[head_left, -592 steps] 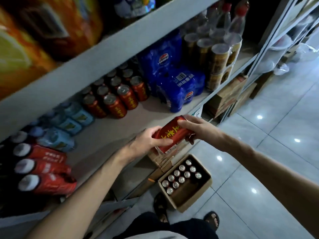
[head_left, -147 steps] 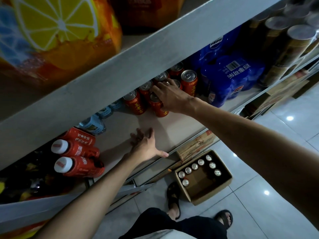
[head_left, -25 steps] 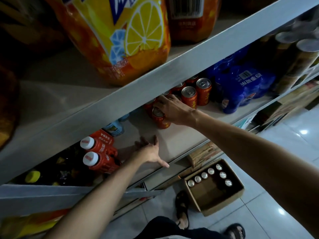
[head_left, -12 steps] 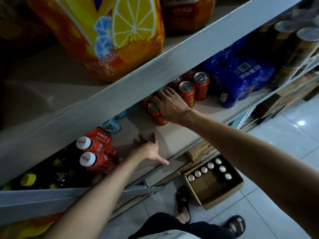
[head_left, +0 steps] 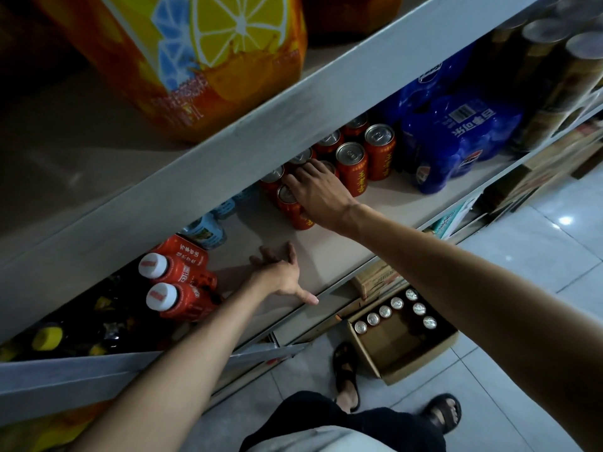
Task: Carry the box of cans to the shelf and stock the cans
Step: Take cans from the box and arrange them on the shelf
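Head camera: right hand covers a red can on the shelf; cannot tell if its grip is closed. Left hand lies open. Box sits on the floor. A hard push could topple packed cans.

Exposure is low throughout. The brightest area is the tiled floor at right, which carries small hard glints from overhead lamps. The upper shelf board throws shade over the rear red cans, whose lids catch dull highlights. The left hand casts a soft shadow on the lower shelf. Dark bottles at lower left are nearly lost in black. The orange pack is soft. Wide-angle bowing bends the shelf edges and stretches both forearms toward the corners.
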The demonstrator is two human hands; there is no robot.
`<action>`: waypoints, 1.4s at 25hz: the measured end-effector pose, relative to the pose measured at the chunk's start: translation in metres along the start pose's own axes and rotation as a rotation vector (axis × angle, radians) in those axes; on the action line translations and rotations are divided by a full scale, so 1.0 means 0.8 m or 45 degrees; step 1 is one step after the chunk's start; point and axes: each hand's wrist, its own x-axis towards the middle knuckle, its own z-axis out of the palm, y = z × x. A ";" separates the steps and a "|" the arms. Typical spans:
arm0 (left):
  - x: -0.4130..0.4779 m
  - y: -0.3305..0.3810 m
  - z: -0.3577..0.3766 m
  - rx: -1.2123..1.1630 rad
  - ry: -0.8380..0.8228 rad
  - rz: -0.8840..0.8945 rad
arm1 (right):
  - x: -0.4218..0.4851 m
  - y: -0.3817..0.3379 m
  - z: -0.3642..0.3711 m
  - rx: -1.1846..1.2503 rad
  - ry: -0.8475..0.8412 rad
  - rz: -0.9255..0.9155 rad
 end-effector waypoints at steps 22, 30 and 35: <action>0.083 0.286 0.176 -0.783 0.127 0.479 | -0.454 0.124 0.183 0.920 -0.336 1.204; 0.394 0.337 0.434 -0.991 -0.006 -0.423 | -0.573 0.098 0.556 0.802 -0.838 1.121; 0.561 0.328 0.548 -1.288 -0.114 -0.577 | -0.531 0.112 0.786 0.647 -0.808 0.796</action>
